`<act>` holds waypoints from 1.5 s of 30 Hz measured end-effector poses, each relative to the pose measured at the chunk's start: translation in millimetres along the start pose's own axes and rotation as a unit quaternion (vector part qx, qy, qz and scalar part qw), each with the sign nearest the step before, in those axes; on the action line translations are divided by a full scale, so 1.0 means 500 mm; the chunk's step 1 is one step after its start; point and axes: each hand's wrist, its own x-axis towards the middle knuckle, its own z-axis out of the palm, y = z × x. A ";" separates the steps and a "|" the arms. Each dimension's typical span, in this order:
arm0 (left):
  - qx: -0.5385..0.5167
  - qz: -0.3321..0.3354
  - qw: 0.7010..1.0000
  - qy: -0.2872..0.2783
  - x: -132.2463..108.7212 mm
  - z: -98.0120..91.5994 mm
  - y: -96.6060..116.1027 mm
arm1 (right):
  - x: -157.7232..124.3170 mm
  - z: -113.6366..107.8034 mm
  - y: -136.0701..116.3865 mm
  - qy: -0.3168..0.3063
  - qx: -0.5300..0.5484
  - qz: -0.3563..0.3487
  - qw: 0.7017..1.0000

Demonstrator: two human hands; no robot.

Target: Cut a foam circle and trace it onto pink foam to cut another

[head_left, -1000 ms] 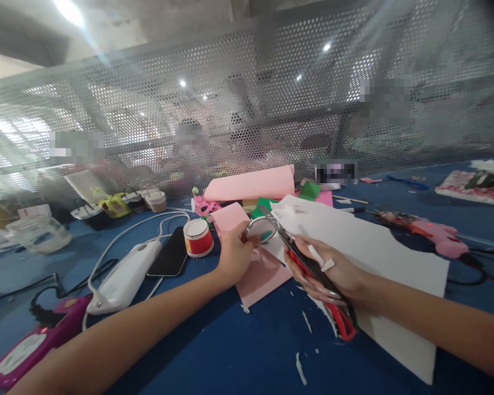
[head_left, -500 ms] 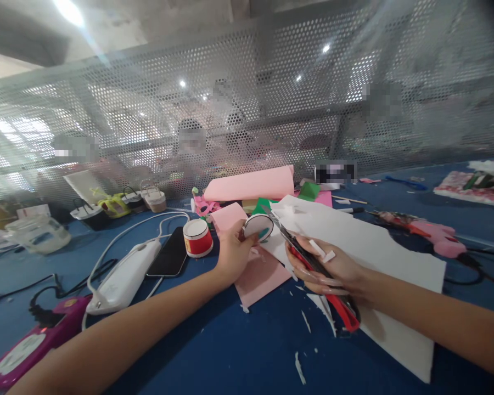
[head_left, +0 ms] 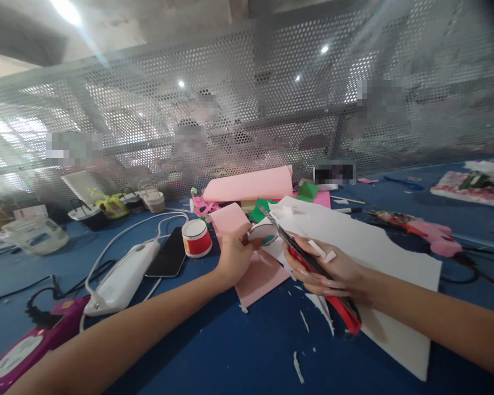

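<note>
Between the fingers and thumb of my left hand [head_left: 234,257] is a thin white disc [head_left: 260,235] with a dark rim, held tilted. A teal patch shows on its face. My right hand [head_left: 333,270] is wrapped round a red and black utility knife [head_left: 346,314], its blade pointing up and left beside the disc's right edge. Whether the blade touches the rim I cannot tell. Small white scraps [head_left: 323,251] rest on the right hand's fingers. Below the hands lie pink paper [head_left: 261,277] and a large white sheet [head_left: 399,323].
Left of my left hand stand a red and white cup-like piece [head_left: 197,241], a black phone [head_left: 167,253] and a white power strip [head_left: 123,277] with cables. A pink glue gun [head_left: 440,238] lies at right. Behind are a pink roll [head_left: 249,184] and a perforated metal screen [head_left: 267,109].
The disc has shifted slightly right and tipped flatter in my left hand. My right hand keeps its grip on the knife and has barely moved.
</note>
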 end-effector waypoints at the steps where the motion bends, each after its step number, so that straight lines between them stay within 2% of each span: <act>1: 0.002 0.000 1.000 -0.002 -0.001 0.001 0.003 | 0.000 0.001 0.000 -0.001 -0.002 -0.002 1.000; 4: -0.039 -0.010 0.999 0.000 0.000 0.001 -0.002 | 0.001 0.003 0.003 0.014 0.007 -0.017 1.000; 10: -0.112 -0.035 0.992 0.039 0.012 0.000 -0.024 | 0.007 -0.006 0.011 0.033 0.008 -0.024 0.999; 15: -0.147 -0.056 0.987 0.025 0.013 0.002 -0.018 | 0.006 -0.002 0.006 0.031 0.006 -0.010 0.999; 24: -0.134 -0.043 0.990 -0.002 0.005 0.004 -0.014 | 0.002 -0.005 0.006 0.024 0.019 -0.025 0.999; 28: -0.101 -0.029 0.994 -0.001 0.003 0.004 -0.008 | 0.001 -0.008 0.006 0.003 0.012 -0.016 1.000; 33: -0.060 -0.014 0.998 0.005 0.000 0.004 -0.001 | 0.001 -0.002 0.002 0.012 0.022 -0.015 1.000; 36: -0.079 -0.027 0.996 0.013 0.001 0.003 -0.001 | 0.003 0.001 -0.001 0.014 0.028 -0.014 0.999; 41: -0.130 -0.071 0.988 0.036 0.010 0.001 -0.012 | 0.007 -0.007 0.003 -0.014 0.029 -0.004 0.999; 45: -0.109 -0.059 0.992 0.034 0.010 0.000 -0.015 | 0.007 -0.012 0.005 -0.030 0.039 0.000 0.999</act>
